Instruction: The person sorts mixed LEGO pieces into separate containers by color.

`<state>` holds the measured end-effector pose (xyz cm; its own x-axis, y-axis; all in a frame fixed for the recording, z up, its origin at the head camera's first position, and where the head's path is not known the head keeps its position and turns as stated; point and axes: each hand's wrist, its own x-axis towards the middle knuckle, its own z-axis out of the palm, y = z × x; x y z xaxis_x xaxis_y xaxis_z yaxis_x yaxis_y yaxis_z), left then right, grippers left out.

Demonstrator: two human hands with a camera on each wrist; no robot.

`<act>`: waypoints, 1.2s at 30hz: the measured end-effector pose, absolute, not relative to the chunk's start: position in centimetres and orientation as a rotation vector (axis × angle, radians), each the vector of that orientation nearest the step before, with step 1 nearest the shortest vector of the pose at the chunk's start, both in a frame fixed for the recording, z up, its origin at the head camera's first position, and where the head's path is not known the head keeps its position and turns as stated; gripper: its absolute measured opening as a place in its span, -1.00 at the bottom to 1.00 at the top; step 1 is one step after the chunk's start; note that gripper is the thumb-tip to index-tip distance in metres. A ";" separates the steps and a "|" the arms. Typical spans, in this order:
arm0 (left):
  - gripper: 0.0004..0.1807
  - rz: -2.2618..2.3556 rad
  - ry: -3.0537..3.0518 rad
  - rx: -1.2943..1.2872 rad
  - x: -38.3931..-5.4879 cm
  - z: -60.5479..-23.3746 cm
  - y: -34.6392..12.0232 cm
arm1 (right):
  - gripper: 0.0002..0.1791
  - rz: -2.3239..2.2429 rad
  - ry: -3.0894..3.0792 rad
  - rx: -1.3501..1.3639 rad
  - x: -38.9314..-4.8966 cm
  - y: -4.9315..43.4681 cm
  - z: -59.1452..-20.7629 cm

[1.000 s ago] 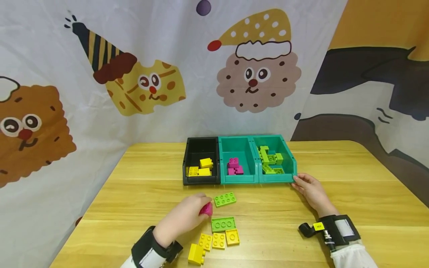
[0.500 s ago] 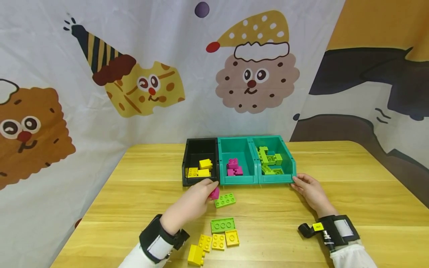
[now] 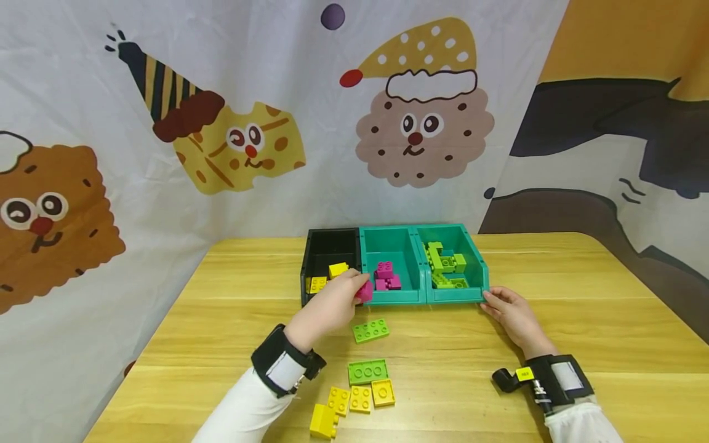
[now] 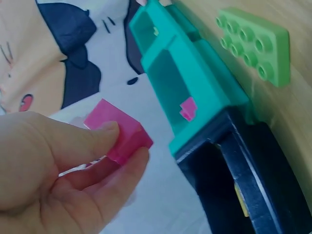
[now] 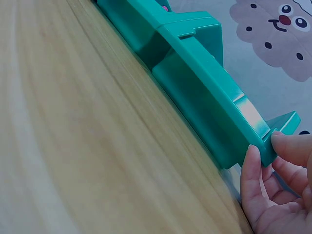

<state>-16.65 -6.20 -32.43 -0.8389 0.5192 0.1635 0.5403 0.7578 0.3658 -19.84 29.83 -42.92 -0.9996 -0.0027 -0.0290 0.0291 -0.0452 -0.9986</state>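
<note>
Probably light and rigid, best held by opposite flat sides, the pink brick is pinched in the left hand near the middle teal bin, while the right hand grips the right teal bin.

left hand fingers covering part of pink block, yellow blocks partly covered behind them, black bin beside them cropped by left wrist view's bottom edge, yellow tag too small to read below right hand fingers
</note>
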 end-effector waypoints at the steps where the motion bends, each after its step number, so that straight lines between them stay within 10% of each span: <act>1: -0.56 -0.642 -2.891 -0.861 -17.0 -32.5 -6.1 | -0.92 -2.253 2.156 0.028 -19.9 29.9 -43.0; 36: -0.58 -0.630 -2.948 -0.610 -22.1 -35.8 -0.5 | -0.91 -2.250 2.131 0.036 -20.0 30.0 -42.8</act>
